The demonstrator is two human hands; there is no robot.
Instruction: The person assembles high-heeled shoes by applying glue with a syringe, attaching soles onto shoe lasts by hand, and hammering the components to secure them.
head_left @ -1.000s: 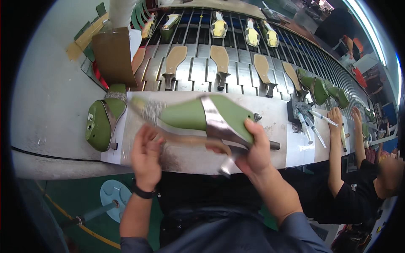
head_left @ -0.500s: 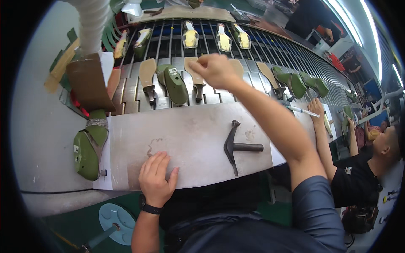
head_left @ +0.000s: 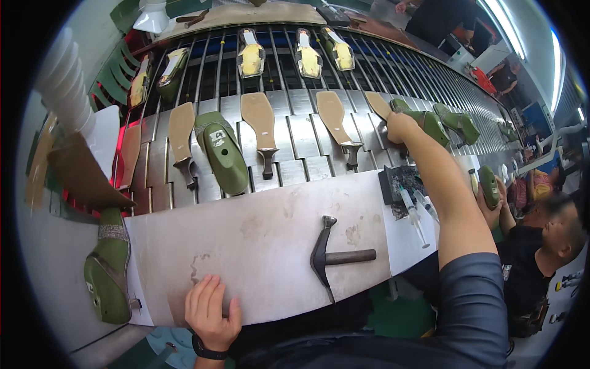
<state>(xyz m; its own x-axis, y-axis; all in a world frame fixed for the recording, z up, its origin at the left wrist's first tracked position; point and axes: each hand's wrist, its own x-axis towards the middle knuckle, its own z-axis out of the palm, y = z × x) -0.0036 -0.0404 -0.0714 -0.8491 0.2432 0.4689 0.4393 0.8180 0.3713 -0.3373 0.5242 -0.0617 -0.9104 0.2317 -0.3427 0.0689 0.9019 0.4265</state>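
Observation:
My right hand (head_left: 402, 128) is closed around the heel end of a tan heeled sole (head_left: 377, 104) on the metal conveyor; its fingertips are hidden. Right beside it lies a green shoe last (head_left: 430, 125). My left hand (head_left: 212, 313) lies flat on the pale worktop (head_left: 264, 246), fingers stretched and nothing in them. A hammer (head_left: 347, 257) with a dark curved head rests on this worktop, between my two arms. At the worktop's left end lies a green last with a strappy sandal upper (head_left: 110, 270).
More heeled soles (head_left: 257, 120) and a green last (head_left: 222, 154) line the conveyor (head_left: 289, 169). Lasts with yellowish bottoms (head_left: 251, 58) stand on the rails behind. Syringes (head_left: 413, 215) lie beside a black tray (head_left: 393, 184). A co-worker (head_left: 534, 258) at right holds a green last.
My right hand has moved right along the conveyor to the sole beside the green lasts. The view has shifted, showing the syringes and tray more fully. My left hand stays flat on the worktop.

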